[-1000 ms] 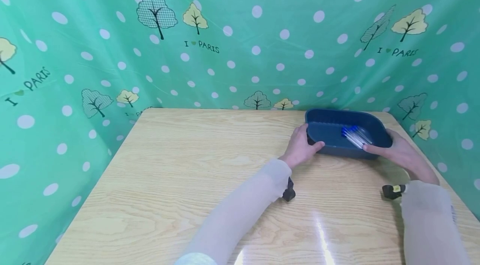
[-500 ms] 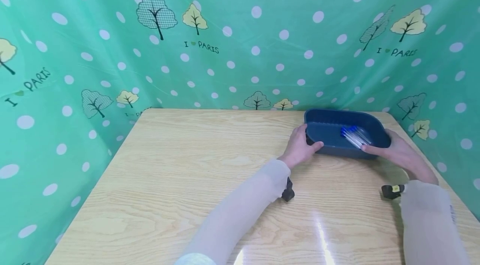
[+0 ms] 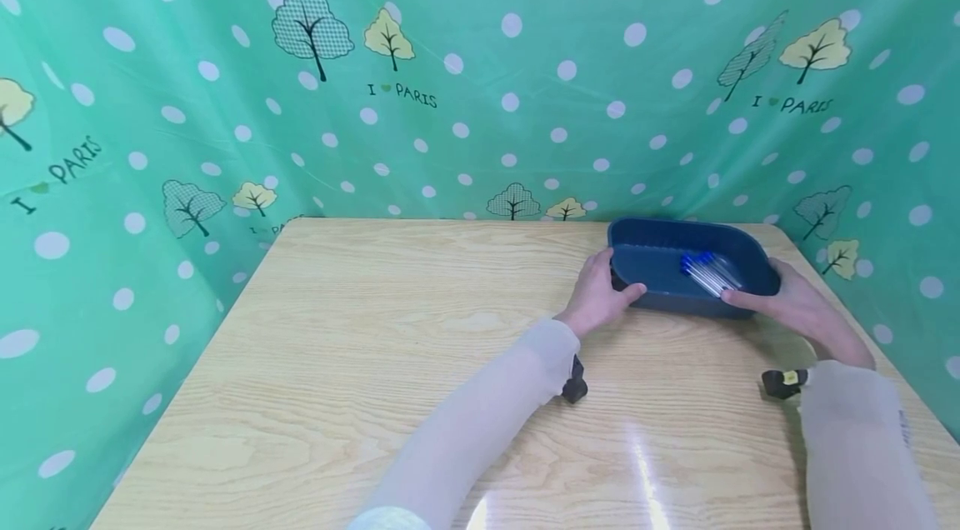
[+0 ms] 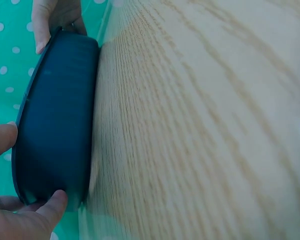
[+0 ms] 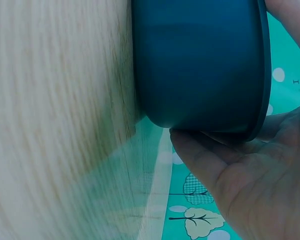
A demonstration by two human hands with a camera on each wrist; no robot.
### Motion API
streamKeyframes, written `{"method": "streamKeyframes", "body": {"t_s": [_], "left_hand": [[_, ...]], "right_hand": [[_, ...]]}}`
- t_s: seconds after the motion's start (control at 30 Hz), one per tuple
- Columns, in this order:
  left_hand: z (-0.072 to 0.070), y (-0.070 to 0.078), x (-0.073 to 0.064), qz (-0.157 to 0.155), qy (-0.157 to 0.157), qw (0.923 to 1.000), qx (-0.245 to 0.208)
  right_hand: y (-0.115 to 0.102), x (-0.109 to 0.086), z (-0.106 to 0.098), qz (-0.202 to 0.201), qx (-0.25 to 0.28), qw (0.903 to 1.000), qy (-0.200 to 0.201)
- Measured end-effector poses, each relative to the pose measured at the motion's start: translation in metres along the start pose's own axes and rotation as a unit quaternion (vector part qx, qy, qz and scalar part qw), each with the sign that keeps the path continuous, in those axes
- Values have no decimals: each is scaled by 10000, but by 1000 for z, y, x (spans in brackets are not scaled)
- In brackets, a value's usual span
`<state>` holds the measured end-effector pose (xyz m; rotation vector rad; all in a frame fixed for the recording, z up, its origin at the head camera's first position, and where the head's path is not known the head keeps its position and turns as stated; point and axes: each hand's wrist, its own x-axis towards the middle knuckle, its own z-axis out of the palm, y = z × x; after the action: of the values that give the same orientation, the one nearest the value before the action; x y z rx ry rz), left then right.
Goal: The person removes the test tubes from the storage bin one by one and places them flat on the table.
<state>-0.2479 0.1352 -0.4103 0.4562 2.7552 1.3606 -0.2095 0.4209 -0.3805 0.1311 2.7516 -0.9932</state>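
Blue bin [image 3: 678, 303], unmoved since a second ago, has left grip [image 3: 598, 293] and right grip [image 3: 797, 302] holding its ends.

With our left hand [image 4: 17, 223] and right hand [image 4: 64, 12] we grip opposite ends of the dark tub [image 4: 59, 115] on the surface [image 4: 190, 130].

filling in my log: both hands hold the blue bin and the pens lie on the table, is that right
Not quite: the head view shows the pens inside the bin, not on the table. The left hand and right hand do both hold the bin.
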Motion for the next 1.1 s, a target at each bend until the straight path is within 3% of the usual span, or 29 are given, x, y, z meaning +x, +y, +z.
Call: {"method": "streamKeyframes", "body": {"t_s": [1.1], "left_hand": [[-8,-7,-1,-132,47,9994,-315]], "right_hand": [[-9,3,5,-181,103,9998,34]]}}
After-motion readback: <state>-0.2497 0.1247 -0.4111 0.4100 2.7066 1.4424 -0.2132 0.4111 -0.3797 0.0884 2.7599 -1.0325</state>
